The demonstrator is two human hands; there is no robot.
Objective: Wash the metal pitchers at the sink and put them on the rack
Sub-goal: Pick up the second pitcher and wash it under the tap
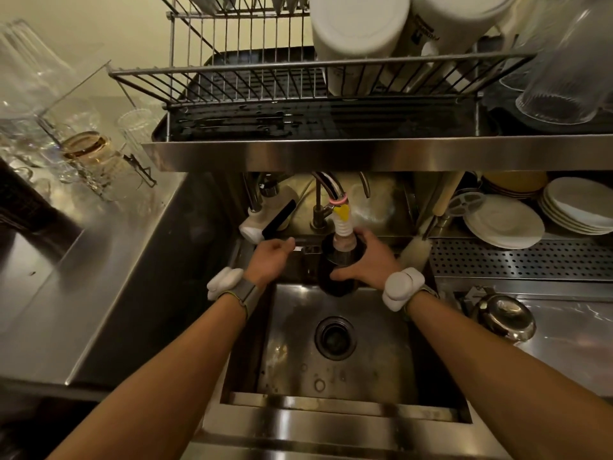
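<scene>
The left hand and right hand are bare, as are both forearms. Each wrist wears a grey strap with a thin yellow-green edge, carrying a white, rounded, two-lobed pod.

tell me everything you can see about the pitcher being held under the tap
The pitcher looks dark and rounded, with a metal sheen near its open mouth, which faces up. The right hand grips it from the right side, thumb across the front. It is held over the back of the sink, directly under the tap, whose ribbed white hose reaches down into its mouth. No handle or spout shows. Whether water is running cannot be told.
</scene>
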